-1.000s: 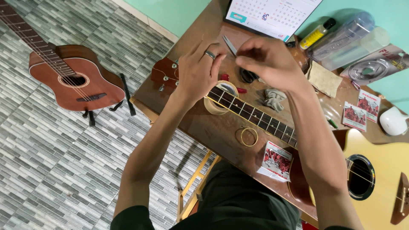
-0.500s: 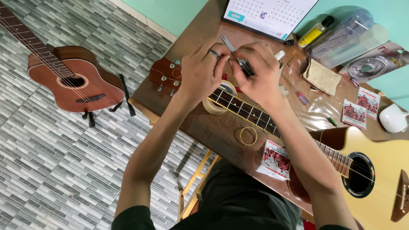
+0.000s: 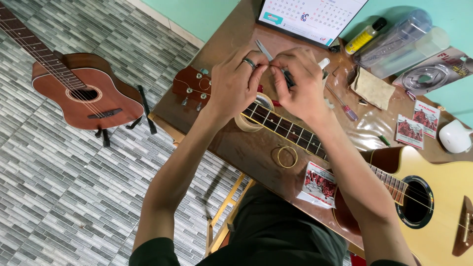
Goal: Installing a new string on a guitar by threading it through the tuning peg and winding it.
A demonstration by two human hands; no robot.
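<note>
An acoustic guitar lies across the brown table [image 3: 231, 148], with its headstock [image 3: 192, 86] at the left, its neck [image 3: 288, 132] in the middle and its pale body [image 3: 443, 197] at the right. Both my hands meet above the neck near the headstock. My right hand [image 3: 303, 81] grips a small dark tool [image 3: 288, 79]. My left hand [image 3: 236, 83], with a ring on one finger, has its fingertips pinched against the right hand's. What it pinches is hidden. A grey metal blade [image 3: 263, 49] sticks out behind the fingers.
A tape roll [image 3: 253, 123] sits under the neck, with a coiled string [image 3: 287, 156] and a string packet [image 3: 319, 183] nearby. A calendar [image 3: 310, 15], bottle [image 3: 364, 34], clear box [image 3: 399, 42] and screwdriver [image 3: 340, 103] lie behind. A second guitar [image 3: 84, 93] stands on the tiled floor.
My right hand has moved left to meet the left hand, and it now holds a dark tool. The left hand has stayed near the headstock.
</note>
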